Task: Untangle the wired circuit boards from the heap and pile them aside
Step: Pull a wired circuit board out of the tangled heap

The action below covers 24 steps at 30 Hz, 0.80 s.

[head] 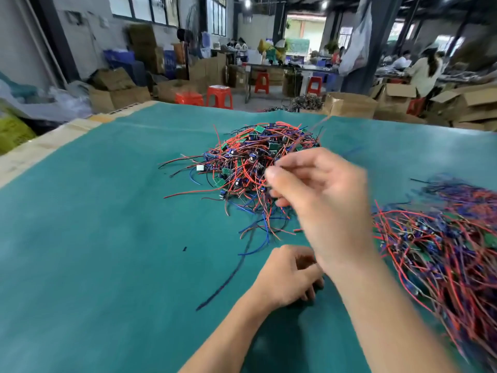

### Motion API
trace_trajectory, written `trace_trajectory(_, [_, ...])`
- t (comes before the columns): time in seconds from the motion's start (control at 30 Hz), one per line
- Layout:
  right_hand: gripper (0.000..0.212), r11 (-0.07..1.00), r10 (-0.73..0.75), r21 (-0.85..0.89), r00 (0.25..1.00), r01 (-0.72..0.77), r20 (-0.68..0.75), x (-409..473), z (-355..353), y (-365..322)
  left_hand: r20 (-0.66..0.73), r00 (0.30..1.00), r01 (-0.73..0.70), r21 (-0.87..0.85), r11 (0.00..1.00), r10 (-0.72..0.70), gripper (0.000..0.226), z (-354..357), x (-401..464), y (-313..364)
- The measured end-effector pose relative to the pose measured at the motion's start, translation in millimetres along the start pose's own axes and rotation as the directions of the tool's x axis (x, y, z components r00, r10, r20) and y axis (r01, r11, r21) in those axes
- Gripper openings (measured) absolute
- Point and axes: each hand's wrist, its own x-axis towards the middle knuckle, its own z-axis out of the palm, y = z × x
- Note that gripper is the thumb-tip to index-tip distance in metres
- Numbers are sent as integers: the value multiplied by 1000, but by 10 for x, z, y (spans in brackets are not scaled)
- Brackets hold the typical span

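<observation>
The right hand [320, 195] is raised over the near right edge of the heap [252, 168], blurred, its fingers curled in with thumb and fingertips drawn together as if pinching something fine; what it pinches, if anything, cannot be made out. The left hand [290, 275] rests low on the mat [94, 211], just in front of the right forearm, fingers curled under; whether it holds a wire or board cannot be told, since the fingertips are hidden beneath the hand. The heap sits near the middle of the green mat: a tangled mound of red, blue and black wires with small green boards caught among them, loose wire ends straggling out to the left and toward the person. One long dark wire [231, 273] trails from the heap's near side down across the mat to the left of the left hand. The pile [441, 243] of sorted boards lies at the right edge of the mat, well apart from the heap, its wires running roughly parallel and streaming toward the lower right corner; it is blurred. A small dark speck [184, 249] lies on the mat left of the long wire. Beyond the mat stand red stools [219, 96], cardboard boxes [349, 105] and seated people [425, 71] at distant tables.
</observation>
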Motion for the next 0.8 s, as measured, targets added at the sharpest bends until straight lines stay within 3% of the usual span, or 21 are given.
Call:
trace_trajectory(0.07, [9,996,91,-36,976,-85,200,-87,547,90,-29,1000,-3,-7,1000,3,14,-10,18,-10])
trace_trajectory(0.17, [12,977,181,-172,903,-122,389,-205,1121,302,-111,994,5,-99,995,-16,22,27,20,33])
trace_trajectory(0.27, [30,892,309,-452,755,-19,579,-246,1271,510,-294,956,-7,-104,995,-24,22,33,59,18])
trace_trajectory(0.3, [29,865,319,-502,739,30,594,-211,1230,566,-354,935,-12,-86,996,-20,20,4,76,-3])
trace_trajectory(0.37, [21,836,273,-541,789,88,551,-58,1013,661,-401,916,-31,-75,997,-2,16,-64,115,-28])
trace_trajectory(0.43, [12,798,212,-597,890,80,403,196,657,781,-451,890,-91,-26,996,69,10,-119,140,-73])
trace_trajectory(0.5, [15,716,188,-697,971,-34,147,479,210,945,-525,847,-84,30,996,87,14,-134,152,-81])
trace_trajectory(0.57, [22,584,223,-781,969,-220,-107,677,-236,1196,-554,831,-48,21,999,51,17,-128,174,-77])
trace_trajectory(0.67, [30,408,370,-872,922,-270,-112,713,-618,1573,-563,827,-7,-15,1000,-3,17,-116,188,-77])
trace_trajectory(0.8, [16,422,336,-880,939,-220,-73,695,-676,1607,-564,825,17,-15,1000,-22,16,-133,176,-66])
